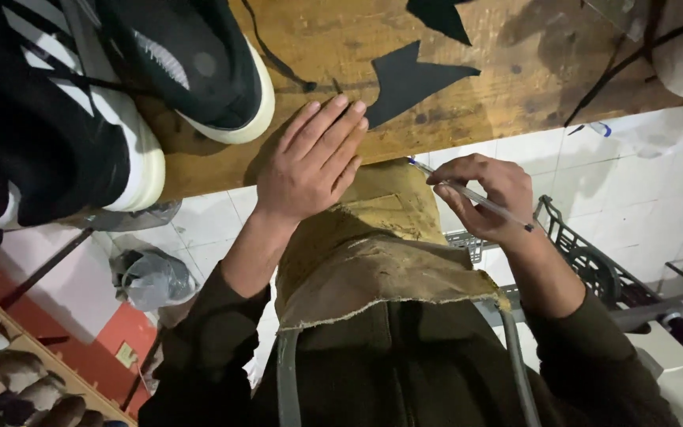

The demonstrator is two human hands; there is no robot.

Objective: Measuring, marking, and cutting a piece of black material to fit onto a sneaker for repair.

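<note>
Worn wooden workbench (484, 95), scuffed and stained, grain running across the view, near edge cutting diagonally above pale floor tiles. On it, 2 black shoes with thick cream soles: a near shoe (57, 134) with white stripes and a far shoe (199, 63), loose lace trailing toward the middle. Beside them a flat black cutout (409, 79) with jagged, pointed outline, matte like thin leather or fabric, and a second black scrap (440, 16) at the top edge.

Left hand (310, 162) flat on the board at its near edge, fingers together and extended, gripping nothing — fingertips just short of the black cutout, apart from it, and just beside the far shoe's sole.

Right hand (488, 198) off the board, over the tiles, curled around a clear plastic pen (468, 194), pinched between thumb and fingers, tip pointing up-left toward the bench edge. Pen well apart from the cutout, with the board's edge between.

Below, a coarse tan apron (381, 261) with frayed hem over dark olive sleeves. Bare bench to the right of the cutout — open wood up to a third shoe sole (677, 67) at the far corner. Black plastic crate (586, 253) on the floor near the right wrist.
</note>
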